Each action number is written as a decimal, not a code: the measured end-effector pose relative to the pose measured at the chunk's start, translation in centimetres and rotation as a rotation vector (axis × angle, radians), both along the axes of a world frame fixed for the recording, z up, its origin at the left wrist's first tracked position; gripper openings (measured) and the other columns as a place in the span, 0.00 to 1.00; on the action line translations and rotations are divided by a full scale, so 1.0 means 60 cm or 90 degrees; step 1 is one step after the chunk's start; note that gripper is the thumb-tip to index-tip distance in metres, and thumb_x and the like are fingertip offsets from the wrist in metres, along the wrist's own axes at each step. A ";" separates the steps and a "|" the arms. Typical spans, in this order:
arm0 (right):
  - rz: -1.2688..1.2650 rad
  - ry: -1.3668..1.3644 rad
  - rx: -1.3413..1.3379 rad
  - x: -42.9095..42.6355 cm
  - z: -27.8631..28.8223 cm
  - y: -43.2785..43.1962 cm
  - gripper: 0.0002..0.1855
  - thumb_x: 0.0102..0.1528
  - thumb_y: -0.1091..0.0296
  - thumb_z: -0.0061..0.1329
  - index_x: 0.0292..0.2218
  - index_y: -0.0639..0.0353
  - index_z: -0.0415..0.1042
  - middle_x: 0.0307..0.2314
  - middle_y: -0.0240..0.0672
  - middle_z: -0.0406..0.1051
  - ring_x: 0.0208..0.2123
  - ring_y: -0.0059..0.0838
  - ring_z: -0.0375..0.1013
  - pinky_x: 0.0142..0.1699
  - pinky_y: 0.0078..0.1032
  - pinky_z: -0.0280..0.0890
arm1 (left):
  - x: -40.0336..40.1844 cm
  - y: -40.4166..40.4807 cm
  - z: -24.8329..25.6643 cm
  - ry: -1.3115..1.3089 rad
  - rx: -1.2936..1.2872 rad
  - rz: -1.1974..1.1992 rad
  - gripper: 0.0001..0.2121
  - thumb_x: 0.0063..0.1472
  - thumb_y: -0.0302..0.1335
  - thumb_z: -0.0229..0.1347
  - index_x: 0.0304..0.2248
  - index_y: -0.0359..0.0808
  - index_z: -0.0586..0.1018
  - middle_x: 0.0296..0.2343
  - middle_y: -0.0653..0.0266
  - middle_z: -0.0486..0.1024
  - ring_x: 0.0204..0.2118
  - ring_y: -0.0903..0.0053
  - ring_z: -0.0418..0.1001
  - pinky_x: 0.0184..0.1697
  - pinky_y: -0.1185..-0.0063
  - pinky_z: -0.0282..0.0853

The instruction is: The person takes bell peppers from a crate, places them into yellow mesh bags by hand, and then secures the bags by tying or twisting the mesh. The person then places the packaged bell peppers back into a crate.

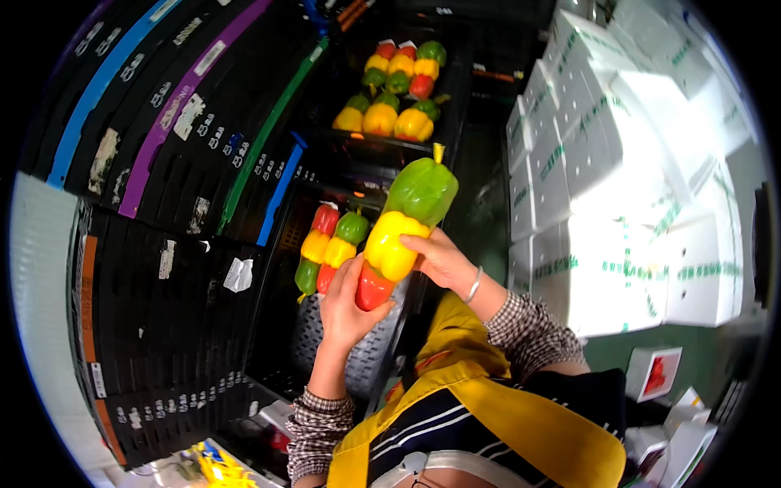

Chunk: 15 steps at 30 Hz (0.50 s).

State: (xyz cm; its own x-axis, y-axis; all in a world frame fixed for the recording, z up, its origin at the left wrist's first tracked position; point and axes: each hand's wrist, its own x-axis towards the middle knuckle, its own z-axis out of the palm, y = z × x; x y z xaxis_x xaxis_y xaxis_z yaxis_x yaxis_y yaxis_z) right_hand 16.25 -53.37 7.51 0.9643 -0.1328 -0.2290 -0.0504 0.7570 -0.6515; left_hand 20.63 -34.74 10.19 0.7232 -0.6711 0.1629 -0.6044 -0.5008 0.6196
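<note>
Both hands hold a bagged stack of bell peppers (393, 244), tilted above a black plastic crate (311, 329). Its green pepper (422, 192) is at the far end, with a yellow tie on the bag's tip. The yellow pepper is in the middle and the red one is nearest me. My left hand (343, 314) cups the red end, while my right hand (445, 259) grips the yellow pepper's side. Under them in the crate lie two similar three-pepper packs: one pack (315, 247) at the left and another pack (340, 249) beside it, partly hidden by my left hand.
Another black crate (348, 143) beyond holds several pepper packs (399, 67). Stacked black crates (177, 305) with coloured strips rise close on the left. White foam boxes (586, 268) with green-printed tape stand at the right. Yellow ties (223, 466) lie at the lower left.
</note>
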 end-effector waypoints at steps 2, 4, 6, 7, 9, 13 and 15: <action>-0.062 -0.054 -0.021 0.020 0.019 -0.055 0.22 0.49 0.70 0.48 0.46 0.62 0.61 0.38 0.34 0.67 0.40 0.29 0.68 0.44 0.27 0.65 | 0.014 -0.041 0.016 -0.012 -0.091 -0.032 0.39 0.36 0.28 0.65 0.50 0.32 0.61 0.45 0.50 0.64 0.48 0.61 0.64 0.49 0.72 0.60; -0.098 -0.090 -0.020 0.063 0.045 -0.125 0.20 0.50 0.69 0.46 0.45 0.63 0.62 0.38 0.36 0.67 0.40 0.30 0.69 0.44 0.27 0.65 | 0.043 -0.066 0.037 -0.024 -0.115 -0.037 0.37 0.38 0.30 0.64 0.49 0.31 0.61 0.45 0.49 0.64 0.48 0.58 0.63 0.49 0.72 0.60; -0.104 -0.119 -0.042 0.130 0.072 -0.195 0.20 0.52 0.67 0.44 0.46 0.65 0.61 0.38 0.37 0.67 0.40 0.31 0.69 0.45 0.29 0.65 | 0.085 -0.083 0.031 -0.032 -0.112 -0.007 0.35 0.41 0.30 0.63 0.49 0.32 0.61 0.45 0.49 0.63 0.48 0.57 0.62 0.48 0.72 0.60; -0.112 -0.129 -0.067 0.167 0.089 -0.237 0.21 0.53 0.65 0.43 0.46 0.66 0.60 0.39 0.38 0.67 0.40 0.32 0.69 0.46 0.30 0.64 | 0.106 -0.094 0.026 -0.008 -0.098 0.039 0.31 0.43 0.28 0.61 0.48 0.32 0.63 0.43 0.50 0.65 0.47 0.58 0.63 0.47 0.72 0.61; -0.152 -0.124 -0.133 0.249 0.115 -0.311 0.22 0.52 0.62 0.44 0.46 0.64 0.60 0.38 0.38 0.68 0.40 0.31 0.69 0.44 0.30 0.66 | 0.148 -0.114 -0.005 -0.058 -0.105 0.106 0.27 0.45 0.26 0.60 0.46 0.33 0.66 0.41 0.51 0.67 0.44 0.59 0.65 0.46 0.72 0.62; -0.169 -0.007 -0.362 0.433 0.072 -0.488 0.23 0.45 0.64 0.52 0.42 0.64 0.63 0.33 0.39 0.69 0.32 0.30 0.72 0.34 0.25 0.69 | 0.214 -0.226 -0.003 -0.117 -0.101 0.131 0.19 0.46 0.21 0.58 0.40 0.31 0.72 0.37 0.53 0.69 0.40 0.62 0.68 0.43 0.74 0.64; -0.171 0.080 -0.403 0.509 -0.004 -0.578 0.27 0.44 0.63 0.53 0.43 0.65 0.61 0.32 0.41 0.69 0.31 0.32 0.73 0.32 0.30 0.70 | 0.269 -0.287 -0.009 -0.153 -0.127 0.076 0.18 0.44 0.23 0.58 0.38 0.31 0.72 0.35 0.54 0.69 0.38 0.60 0.67 0.41 0.73 0.64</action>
